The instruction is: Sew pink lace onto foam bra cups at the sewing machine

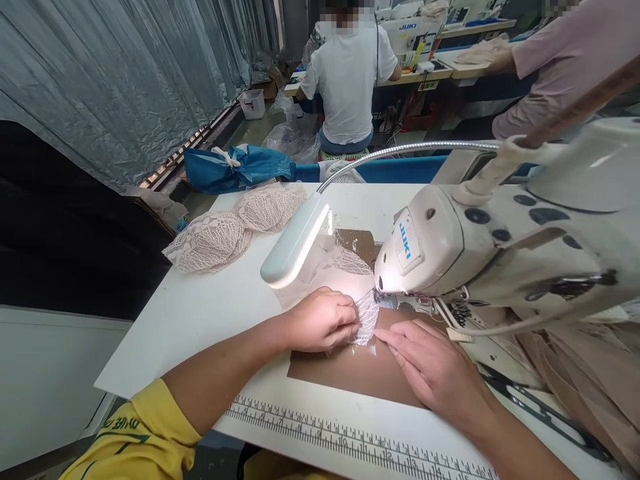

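A pale pink lace bra cup (369,313) lies under the needle area of the white sewing machine (425,247). My left hand (323,320) is closed at its left side, fingers curled and gripping the lace; the fingertips are partly hidden. From the right, my right hand (430,363) reaches in with its fingers stretched out low over the brown sheet (345,377). One fingertip touches the lace's lower right edge. Smooth pink fabric and more lace spread behind my left hand. The needle itself is too small to make out.
A lit lamp (297,243) on a bendy metal neck hangs over the work. More lace cups (215,240) lie at the table's back left. Black scissors (545,410) and beige fabric (575,373) are on the right. A ruler strip (350,443) runs along the front. Two people sit beyond.
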`<state>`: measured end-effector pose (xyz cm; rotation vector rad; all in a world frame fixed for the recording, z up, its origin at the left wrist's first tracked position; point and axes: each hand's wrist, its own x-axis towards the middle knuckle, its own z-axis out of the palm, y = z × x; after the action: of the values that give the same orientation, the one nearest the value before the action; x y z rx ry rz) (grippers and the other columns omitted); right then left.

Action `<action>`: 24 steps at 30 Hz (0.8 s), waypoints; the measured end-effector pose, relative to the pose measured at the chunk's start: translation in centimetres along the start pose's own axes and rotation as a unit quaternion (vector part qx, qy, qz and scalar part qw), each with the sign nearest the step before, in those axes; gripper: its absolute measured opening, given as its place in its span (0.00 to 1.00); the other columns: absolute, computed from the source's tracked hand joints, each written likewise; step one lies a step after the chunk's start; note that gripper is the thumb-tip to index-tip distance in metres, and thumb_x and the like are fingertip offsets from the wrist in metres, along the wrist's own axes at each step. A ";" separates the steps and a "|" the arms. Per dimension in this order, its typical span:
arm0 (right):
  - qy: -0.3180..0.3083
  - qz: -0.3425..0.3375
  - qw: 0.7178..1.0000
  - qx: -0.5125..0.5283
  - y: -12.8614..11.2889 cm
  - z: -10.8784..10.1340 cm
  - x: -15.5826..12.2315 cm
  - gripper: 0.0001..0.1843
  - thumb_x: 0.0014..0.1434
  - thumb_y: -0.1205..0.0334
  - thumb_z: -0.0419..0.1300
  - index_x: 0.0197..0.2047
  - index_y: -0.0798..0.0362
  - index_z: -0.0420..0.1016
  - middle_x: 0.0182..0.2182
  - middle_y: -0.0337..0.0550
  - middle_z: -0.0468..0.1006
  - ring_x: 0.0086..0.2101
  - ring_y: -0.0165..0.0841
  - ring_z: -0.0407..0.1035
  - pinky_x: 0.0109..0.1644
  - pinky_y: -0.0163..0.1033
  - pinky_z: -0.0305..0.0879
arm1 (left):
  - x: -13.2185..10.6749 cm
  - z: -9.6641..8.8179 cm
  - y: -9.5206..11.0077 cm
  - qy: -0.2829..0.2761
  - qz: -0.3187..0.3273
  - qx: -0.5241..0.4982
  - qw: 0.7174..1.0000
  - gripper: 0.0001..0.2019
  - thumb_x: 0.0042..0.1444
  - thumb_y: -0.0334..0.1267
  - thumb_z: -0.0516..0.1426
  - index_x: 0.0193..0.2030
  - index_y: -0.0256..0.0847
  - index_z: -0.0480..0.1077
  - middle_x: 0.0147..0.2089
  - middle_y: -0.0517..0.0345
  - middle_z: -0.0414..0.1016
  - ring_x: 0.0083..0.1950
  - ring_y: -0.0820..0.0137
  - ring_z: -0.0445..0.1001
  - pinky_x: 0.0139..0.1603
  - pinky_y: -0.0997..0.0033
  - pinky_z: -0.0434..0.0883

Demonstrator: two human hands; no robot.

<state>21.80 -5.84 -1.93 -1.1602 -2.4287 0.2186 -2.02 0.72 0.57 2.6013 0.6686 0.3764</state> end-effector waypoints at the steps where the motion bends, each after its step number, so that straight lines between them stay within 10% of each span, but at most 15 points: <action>1: 0.008 0.000 1.000 0.005 0.0 0.0 0.0 0.18 0.62 0.71 0.49 0.50 0.52 0.73 0.37 0.44 0.76 0.30 0.30 0.67 0.35 0.37 0.60 | 0.0 -0.1 0.0 -0.001 -0.003 -0.010 1.000 0.13 0.65 0.38 0.48 0.33 0.36 0.69 0.35 0.55 0.73 0.37 0.71 0.71 0.46 0.71 0.64; 24: -0.058 -0.061 0.996 0.009 -0.9 -0.7 -0.2 0.20 0.59 0.76 0.47 0.48 0.52 0.73 0.32 0.43 0.72 0.32 0.33 0.59 0.34 0.37 0.53 | -0.7 -0.2 0.2 -0.061 0.085 0.084 0.991 0.13 0.63 0.36 0.51 0.51 0.45 0.72 0.38 0.55 0.71 0.37 0.69 0.67 0.40 0.64 0.58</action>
<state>21.55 -6.58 -1.05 -1.0134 -2.5841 0.2757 -2.58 0.28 0.75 2.8243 0.4555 0.2188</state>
